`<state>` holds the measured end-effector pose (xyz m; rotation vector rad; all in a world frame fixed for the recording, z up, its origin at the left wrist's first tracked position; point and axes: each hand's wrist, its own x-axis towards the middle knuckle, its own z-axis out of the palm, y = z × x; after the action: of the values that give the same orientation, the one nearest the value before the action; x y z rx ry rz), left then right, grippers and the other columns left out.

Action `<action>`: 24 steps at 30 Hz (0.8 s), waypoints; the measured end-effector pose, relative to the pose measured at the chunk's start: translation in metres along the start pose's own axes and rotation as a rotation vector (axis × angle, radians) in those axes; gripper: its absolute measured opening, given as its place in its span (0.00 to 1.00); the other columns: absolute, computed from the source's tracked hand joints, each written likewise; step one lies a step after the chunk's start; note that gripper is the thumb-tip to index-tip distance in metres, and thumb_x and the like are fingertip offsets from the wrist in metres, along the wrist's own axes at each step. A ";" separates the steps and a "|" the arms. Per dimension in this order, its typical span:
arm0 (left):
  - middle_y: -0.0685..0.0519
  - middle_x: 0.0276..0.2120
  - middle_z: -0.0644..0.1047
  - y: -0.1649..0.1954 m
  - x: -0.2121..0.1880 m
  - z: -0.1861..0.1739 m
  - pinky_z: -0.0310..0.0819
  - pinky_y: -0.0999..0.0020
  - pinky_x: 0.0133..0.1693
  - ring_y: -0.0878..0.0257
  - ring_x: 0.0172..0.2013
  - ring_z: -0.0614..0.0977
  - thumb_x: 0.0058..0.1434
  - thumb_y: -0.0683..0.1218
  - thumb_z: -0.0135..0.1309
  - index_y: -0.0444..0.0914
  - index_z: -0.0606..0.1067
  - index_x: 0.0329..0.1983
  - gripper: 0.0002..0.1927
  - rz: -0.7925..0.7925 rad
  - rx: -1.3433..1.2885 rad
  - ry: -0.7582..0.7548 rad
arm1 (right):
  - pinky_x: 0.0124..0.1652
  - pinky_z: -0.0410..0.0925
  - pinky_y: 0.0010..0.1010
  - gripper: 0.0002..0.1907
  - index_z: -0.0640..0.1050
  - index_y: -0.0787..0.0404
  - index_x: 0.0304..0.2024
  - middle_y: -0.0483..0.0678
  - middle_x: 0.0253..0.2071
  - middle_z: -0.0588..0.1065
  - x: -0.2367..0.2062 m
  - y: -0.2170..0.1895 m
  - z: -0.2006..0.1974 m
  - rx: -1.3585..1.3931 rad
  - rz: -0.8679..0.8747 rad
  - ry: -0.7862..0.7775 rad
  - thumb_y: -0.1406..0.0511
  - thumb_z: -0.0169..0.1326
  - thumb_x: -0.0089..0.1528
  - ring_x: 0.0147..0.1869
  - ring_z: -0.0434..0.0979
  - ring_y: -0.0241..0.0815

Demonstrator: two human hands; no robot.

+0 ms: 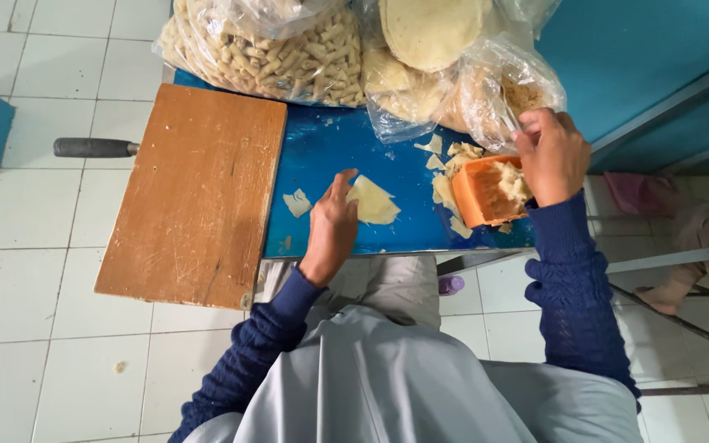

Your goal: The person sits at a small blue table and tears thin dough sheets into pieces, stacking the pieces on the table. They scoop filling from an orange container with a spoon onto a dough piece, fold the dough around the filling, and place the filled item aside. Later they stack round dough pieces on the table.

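Note:
My left hand (331, 223) rests on the blue table (346, 148), fingers spread on a thin pale triangular sheet of dough (373, 201). My right hand (551, 156) is at the edge of an orange tub (473, 193) of pale filling and seems to reach into it; whether it holds anything is hidden. Another small dough scrap (297, 203) lies left of my left hand. Several cut pieces (445, 160) are scattered beside the tub.
A worn wooden board (198, 193) covers the table's left end, with a dark handle (92, 148) sticking out beyond it. Clear bags of rolled snacks (276, 49) and round flat sheets (432, 33) sit at the far edge. White tiled floor surrounds; a blue wall is at right.

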<state>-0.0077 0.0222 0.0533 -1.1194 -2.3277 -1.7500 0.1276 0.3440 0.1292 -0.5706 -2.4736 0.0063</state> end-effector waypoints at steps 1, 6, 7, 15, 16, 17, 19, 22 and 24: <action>0.34 0.54 0.77 0.001 -0.002 -0.002 0.78 0.51 0.46 0.36 0.50 0.80 0.62 0.33 0.51 0.34 0.66 0.61 0.23 0.007 0.011 -0.006 | 0.38 0.70 0.40 0.11 0.80 0.57 0.46 0.47 0.38 0.79 -0.001 0.000 0.001 -0.009 0.005 -0.002 0.66 0.67 0.62 0.39 0.80 0.49; 0.35 0.53 0.77 0.007 -0.009 -0.011 0.77 0.51 0.47 0.37 0.49 0.79 0.60 0.33 0.53 0.34 0.66 0.64 0.27 0.051 0.086 -0.018 | 0.41 0.70 0.41 0.07 0.82 0.58 0.44 0.47 0.39 0.79 -0.001 -0.004 -0.006 -0.029 0.006 -0.015 0.68 0.65 0.63 0.41 0.80 0.49; 0.36 0.52 0.77 0.009 -0.009 -0.012 0.76 0.51 0.47 0.37 0.50 0.79 0.60 0.33 0.53 0.35 0.66 0.65 0.28 0.083 0.112 -0.007 | 0.42 0.70 0.42 0.07 0.82 0.58 0.43 0.48 0.39 0.79 -0.001 -0.005 -0.009 -0.043 -0.004 -0.004 0.68 0.65 0.63 0.41 0.80 0.49; 0.36 0.54 0.69 0.015 -0.016 -0.016 0.76 0.54 0.39 0.40 0.42 0.79 0.58 0.32 0.55 0.32 0.65 0.65 0.29 0.008 0.147 -0.012 | 0.45 0.68 0.44 0.03 0.84 0.58 0.40 0.50 0.37 0.79 -0.003 -0.011 -0.017 -0.109 -0.118 0.089 0.70 0.63 0.64 0.42 0.76 0.54; 0.36 0.55 0.68 0.015 -0.016 -0.016 0.76 0.54 0.38 0.40 0.42 0.79 0.58 0.32 0.55 0.31 0.65 0.64 0.29 0.012 0.141 0.001 | 0.45 0.68 0.45 0.03 0.85 0.58 0.41 0.51 0.37 0.79 -0.003 -0.011 -0.015 -0.071 -0.111 0.081 0.70 0.63 0.64 0.42 0.76 0.55; 0.36 0.55 0.68 0.015 -0.017 -0.015 0.76 0.54 0.38 0.41 0.41 0.78 0.58 0.32 0.55 0.31 0.65 0.64 0.29 0.003 0.146 -0.002 | 0.44 0.69 0.44 0.04 0.85 0.59 0.42 0.52 0.38 0.79 -0.002 -0.010 -0.014 -0.014 -0.080 0.078 0.70 0.63 0.65 0.41 0.77 0.55; 0.36 0.54 0.67 0.014 -0.019 -0.015 0.75 0.54 0.37 0.41 0.41 0.78 0.58 0.32 0.55 0.30 0.65 0.62 0.28 -0.018 0.157 -0.008 | 0.42 0.70 0.43 0.05 0.85 0.61 0.44 0.54 0.40 0.80 -0.003 -0.006 -0.012 0.099 -0.019 0.070 0.69 0.62 0.66 0.40 0.78 0.54; 0.37 0.51 0.68 0.011 -0.021 -0.014 0.75 0.53 0.39 0.40 0.43 0.77 0.58 0.32 0.54 0.30 0.66 0.59 0.24 0.060 0.176 0.016 | 0.39 0.71 0.35 0.07 0.84 0.64 0.47 0.55 0.40 0.81 -0.004 0.000 -0.017 0.283 0.092 0.052 0.70 0.60 0.67 0.37 0.80 0.47; 0.37 0.48 0.70 0.010 -0.021 -0.013 0.74 0.52 0.40 0.40 0.42 0.76 0.60 0.32 0.54 0.30 0.66 0.59 0.23 0.043 0.167 -0.005 | 0.40 0.71 0.29 0.08 0.84 0.65 0.48 0.54 0.38 0.81 -0.006 0.002 -0.025 0.375 0.161 0.054 0.70 0.58 0.68 0.37 0.81 0.41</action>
<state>0.0082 0.0014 0.0575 -1.1385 -2.3812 -1.5080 0.1466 0.3401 0.1460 -0.5926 -2.2870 0.5000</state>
